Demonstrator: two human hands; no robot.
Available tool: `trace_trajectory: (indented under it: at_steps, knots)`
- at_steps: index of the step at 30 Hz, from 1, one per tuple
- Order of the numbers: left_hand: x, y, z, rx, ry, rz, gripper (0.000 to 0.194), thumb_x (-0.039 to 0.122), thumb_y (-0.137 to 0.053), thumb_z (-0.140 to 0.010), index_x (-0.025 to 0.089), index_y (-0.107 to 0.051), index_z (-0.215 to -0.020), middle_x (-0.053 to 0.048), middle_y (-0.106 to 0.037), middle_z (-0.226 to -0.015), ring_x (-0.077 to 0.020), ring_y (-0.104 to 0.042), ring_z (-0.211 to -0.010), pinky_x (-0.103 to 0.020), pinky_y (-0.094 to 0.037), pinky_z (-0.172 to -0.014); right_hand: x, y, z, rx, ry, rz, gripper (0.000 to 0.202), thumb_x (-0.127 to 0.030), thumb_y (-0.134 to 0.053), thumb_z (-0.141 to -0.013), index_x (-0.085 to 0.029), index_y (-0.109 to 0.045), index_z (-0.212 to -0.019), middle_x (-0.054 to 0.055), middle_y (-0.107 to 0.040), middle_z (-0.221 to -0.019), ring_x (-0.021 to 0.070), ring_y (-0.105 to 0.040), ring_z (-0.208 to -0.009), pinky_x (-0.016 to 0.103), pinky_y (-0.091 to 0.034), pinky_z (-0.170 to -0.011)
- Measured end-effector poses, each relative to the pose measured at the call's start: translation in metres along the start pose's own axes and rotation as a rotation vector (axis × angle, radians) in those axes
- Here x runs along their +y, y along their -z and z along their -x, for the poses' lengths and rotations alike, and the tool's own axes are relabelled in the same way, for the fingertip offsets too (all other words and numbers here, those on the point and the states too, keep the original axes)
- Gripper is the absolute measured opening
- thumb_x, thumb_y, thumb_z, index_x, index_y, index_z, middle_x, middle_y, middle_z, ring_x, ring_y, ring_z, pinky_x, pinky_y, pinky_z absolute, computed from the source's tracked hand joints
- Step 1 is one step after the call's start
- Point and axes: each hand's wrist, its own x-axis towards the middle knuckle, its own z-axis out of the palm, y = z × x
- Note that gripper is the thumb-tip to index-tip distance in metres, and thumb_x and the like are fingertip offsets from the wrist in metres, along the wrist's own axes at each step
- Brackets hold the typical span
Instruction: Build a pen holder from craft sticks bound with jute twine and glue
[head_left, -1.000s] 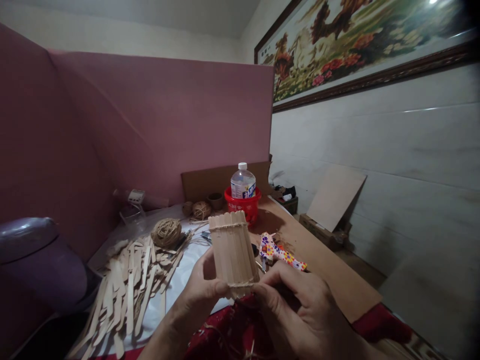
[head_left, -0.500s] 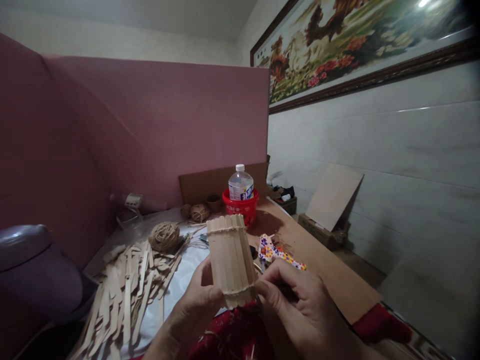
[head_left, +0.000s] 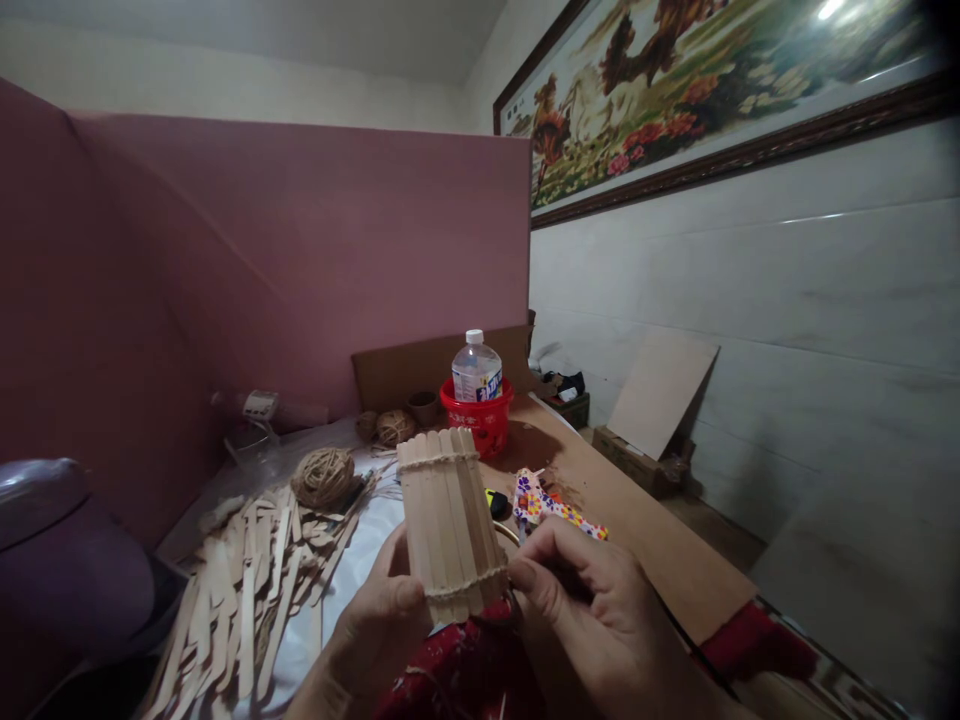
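A holder of craft sticks (head_left: 450, 525) stands tilted in front of me, its sticks side by side. Bands of twine (head_left: 465, 584) run round it near the top and bottom. My left hand (head_left: 379, 600) is closed around its left side, thumb on the front and fingers hidden behind. On the lower right, my right hand (head_left: 585, 590) pinches the twine where the bottom band meets the thumb and forefinger; the strand itself is mostly covered. Just beyond lies a glue gun with a flower pattern (head_left: 559, 505).
Loose craft sticks (head_left: 247, 590) are heaped at left beside a ball of twine (head_left: 324, 477). Behind the holder, a red bucket (head_left: 487, 425) contains a plastic bottle (head_left: 477, 372). A yellow-and-black object (head_left: 496, 502) and a cardboard sheet (head_left: 630, 540) lie to the right.
The holder has shifted slightly left and tilted a little more, uncovering the yellow-and-black object behind it. Both hands keep their grip.
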Motion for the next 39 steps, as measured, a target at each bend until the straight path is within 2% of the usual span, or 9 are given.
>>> trace_trajectory:
  at_steps: [6, 12, 16, 20, 23, 26, 30, 35, 39]
  knots:
    - [0.000, 0.005, 0.002, -0.028, 0.038, 0.033, 0.050, 0.026, -0.074, -0.067, 0.013, -0.063, -0.113, -0.011, -0.071, -0.105, -0.0274, -0.065, -0.096, -0.036, -0.051, -0.085, 0.003, -0.001, 0.000, -0.007, -0.067, -0.095, 0.031, -0.040, -0.050, -0.089, -0.018, -0.054, -0.067, -0.002, -0.049, -0.058, 0.0106, -0.043, -0.055, 0.022, -0.033, -0.047]
    - [0.000, 0.009, 0.002, 0.012, 0.049, 0.054, 0.050, 0.026, -0.078, -0.062, 0.016, -0.064, -0.109, -0.006, -0.073, -0.094, -0.0203, -0.067, -0.087, -0.026, -0.051, -0.081, 0.005, -0.004, -0.005, -0.046, -0.153, -0.232, 0.033, -0.045, -0.054, -0.086, -0.017, -0.053, -0.068, -0.001, -0.050, -0.058, 0.0102, -0.043, -0.054, 0.022, -0.035, -0.049]
    - [-0.001, 0.008, 0.001, 0.033, 0.060, 0.005, 0.058, 0.032, -0.079, -0.059, 0.014, -0.062, -0.111, -0.010, -0.072, -0.093, -0.0273, -0.066, -0.090, -0.035, -0.051, -0.083, 0.007, -0.008, -0.005, -0.052, -0.202, -0.310, 0.036, -0.049, -0.056, -0.084, -0.017, -0.054, -0.068, 0.000, -0.052, -0.062, 0.0115, -0.047, -0.058, 0.023, -0.039, -0.053]
    - [0.000, 0.007, 0.003, 0.032, 0.057, 0.021, 0.066, 0.033, -0.078, -0.060, 0.015, -0.056, -0.120, -0.010, -0.072, -0.095, -0.0290, -0.066, -0.090, -0.040, -0.049, -0.086, 0.009, -0.012, -0.004, -0.037, -0.220, -0.369, 0.036, -0.051, -0.057, -0.083, -0.017, -0.054, -0.070, 0.000, -0.052, -0.064, 0.0115, -0.047, -0.060, 0.022, -0.039, -0.054]
    - [0.001, 0.007, 0.004, 0.026, 0.067, 0.057, 0.066, 0.033, -0.078, -0.061, 0.015, -0.056, -0.121, -0.009, -0.073, -0.095, -0.0279, -0.067, -0.089, -0.038, -0.050, -0.086, 0.011, -0.015, -0.003, -0.017, -0.208, -0.395, 0.036, -0.050, -0.057, -0.083, -0.017, -0.052, -0.070, -0.001, -0.050, -0.062, 0.0111, -0.045, -0.058, 0.022, -0.036, -0.052]
    - [0.001, 0.008, 0.003, 0.018, 0.079, 0.090, 0.063, 0.029, -0.080, -0.059, 0.015, -0.060, -0.117, -0.007, -0.074, -0.089, -0.0252, -0.068, -0.088, -0.031, -0.052, -0.083, 0.011, -0.017, -0.004, 0.007, -0.164, -0.410, 0.036, -0.050, -0.057, -0.083, -0.018, -0.049, -0.069, -0.002, -0.047, -0.062, 0.0116, -0.044, -0.058, 0.023, -0.037, -0.053]
    - [0.001, 0.009, 0.002, 0.014, 0.057, 0.111, 0.044, 0.024, -0.078, -0.063, 0.016, -0.067, -0.105, -0.006, -0.074, -0.094, -0.0214, -0.067, -0.094, -0.024, -0.051, -0.085, 0.007, -0.017, -0.005, 0.023, -0.101, -0.392, 0.035, -0.048, -0.055, -0.085, -0.019, -0.049, -0.068, -0.001, -0.047, -0.065, 0.0113, -0.044, -0.058, 0.023, -0.037, -0.053]
    - [0.003, 0.004, 0.000, 0.061, 0.025, 0.097, 0.043, 0.021, -0.073, -0.067, 0.016, -0.065, -0.109, -0.009, -0.071, -0.105, -0.0236, -0.065, -0.100, -0.030, -0.047, -0.092, 0.007, -0.016, -0.007, 0.124, -0.003, -0.257, 0.032, -0.042, -0.051, -0.089, -0.018, -0.049, -0.068, 0.000, -0.047, -0.069, 0.0117, -0.044, -0.060, 0.023, -0.039, -0.053]
    - [0.001, 0.003, -0.001, 0.110, 0.027, -0.004, 0.041, 0.028, -0.070, -0.070, 0.015, -0.064, -0.109, -0.011, -0.069, -0.107, -0.0258, -0.062, -0.103, -0.034, -0.045, -0.094, 0.013, -0.018, -0.007, 0.104, 0.005, -0.180, 0.028, -0.039, -0.048, -0.091, -0.019, -0.049, -0.071, 0.001, -0.048, -0.073, 0.0121, -0.046, -0.060, 0.022, -0.041, -0.051]
